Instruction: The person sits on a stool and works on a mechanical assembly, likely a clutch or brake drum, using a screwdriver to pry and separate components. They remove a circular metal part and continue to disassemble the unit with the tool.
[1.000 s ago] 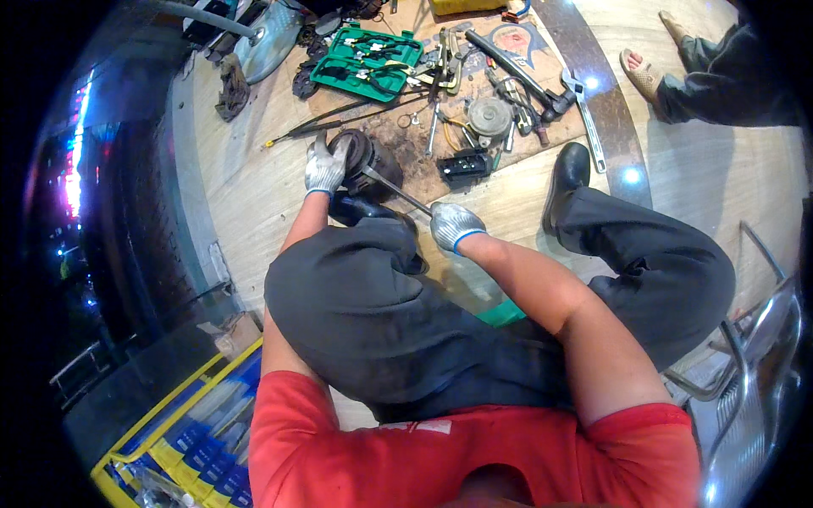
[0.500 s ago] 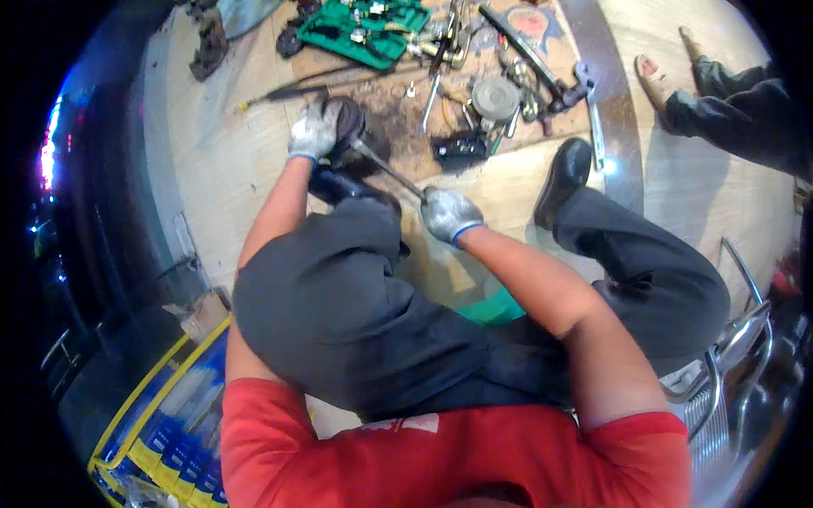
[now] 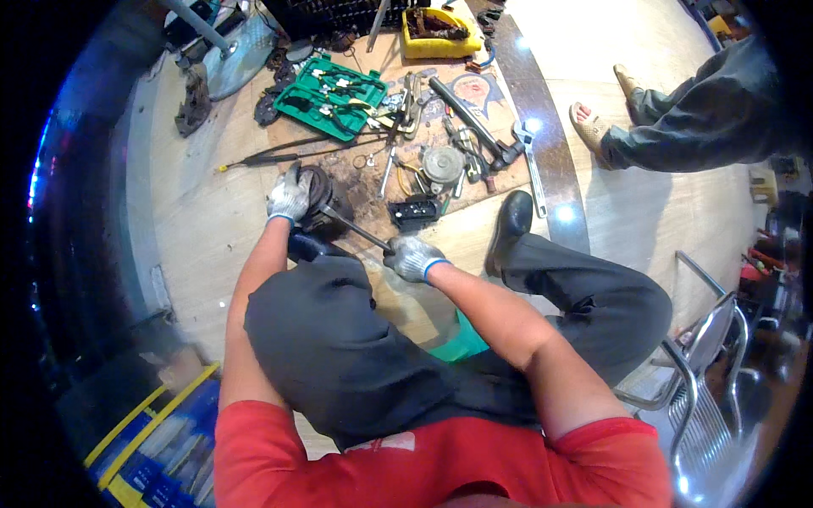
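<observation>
My left hand [image 3: 289,196], in a grey-white glove, is closed on the edge of a dark round metal part [image 3: 317,186], which rests on a larger dark piece near my left boot. My right hand [image 3: 413,257], gloved too, is closed around the near end of a long metal bar-shaped tool [image 3: 359,229]. The tool's far end meets the round part; how it engages there is too small to tell. Just beyond my right hand lies a black rectangular part [image 3: 415,211], with a grey round metal part [image 3: 443,167] behind it.
A green tool case [image 3: 326,97] with pliers lies open on a stained brown board. To its right are a hammer [image 3: 474,118] and a large wrench [image 3: 533,173]. A yellow tray [image 3: 440,35] stands farther back. Another person's legs [image 3: 694,110] are at right, above a metal chair [image 3: 707,372].
The view has tilted farther out, so the scene sits lower and the yellow tray shows. Both hands keep their holds; the tool remains against the round part.
</observation>
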`<state>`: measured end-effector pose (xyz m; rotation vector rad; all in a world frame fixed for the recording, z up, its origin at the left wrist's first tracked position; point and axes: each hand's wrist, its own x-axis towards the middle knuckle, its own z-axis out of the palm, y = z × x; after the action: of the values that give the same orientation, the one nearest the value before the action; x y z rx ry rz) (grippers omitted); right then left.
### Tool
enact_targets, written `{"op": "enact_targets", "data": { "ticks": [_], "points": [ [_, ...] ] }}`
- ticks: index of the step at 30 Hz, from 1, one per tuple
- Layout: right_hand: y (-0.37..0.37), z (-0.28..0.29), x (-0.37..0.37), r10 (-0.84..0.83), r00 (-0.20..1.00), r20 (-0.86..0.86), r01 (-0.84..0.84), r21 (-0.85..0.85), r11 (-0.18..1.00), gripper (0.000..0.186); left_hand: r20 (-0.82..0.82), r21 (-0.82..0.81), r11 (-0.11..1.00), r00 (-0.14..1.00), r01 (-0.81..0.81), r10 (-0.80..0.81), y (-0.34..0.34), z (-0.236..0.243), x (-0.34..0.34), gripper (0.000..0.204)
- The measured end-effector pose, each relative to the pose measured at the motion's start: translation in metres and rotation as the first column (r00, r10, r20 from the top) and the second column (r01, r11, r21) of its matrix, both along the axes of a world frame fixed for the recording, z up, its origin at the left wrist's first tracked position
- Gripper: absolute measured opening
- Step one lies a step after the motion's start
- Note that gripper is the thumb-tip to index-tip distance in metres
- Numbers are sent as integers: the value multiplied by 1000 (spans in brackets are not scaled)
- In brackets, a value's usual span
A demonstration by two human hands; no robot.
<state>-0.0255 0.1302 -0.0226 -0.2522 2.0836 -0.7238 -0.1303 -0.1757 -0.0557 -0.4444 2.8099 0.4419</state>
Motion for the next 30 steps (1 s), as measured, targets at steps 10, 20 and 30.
{"op": "enact_targets", "data": {
  "ticks": [10, 20, 30],
  "points": [
    [107, -12, -77, 176, 962, -209, -175, 24, 984, 33, -27, -58, 973, 974, 225, -226, -20, -40, -2, 42],
    [107, 17, -359, 296, 833, -468, -59, 456, 888, 16, -171, 155, 986, 985, 53, -26, -6, -10, 5, 47],
    [43, -67, -78, 391, 281, -877, -20, 402, 916, 27, -7, 28, 939, 940, 342, -342, 13, -3, 0, 37]
  ]
}}
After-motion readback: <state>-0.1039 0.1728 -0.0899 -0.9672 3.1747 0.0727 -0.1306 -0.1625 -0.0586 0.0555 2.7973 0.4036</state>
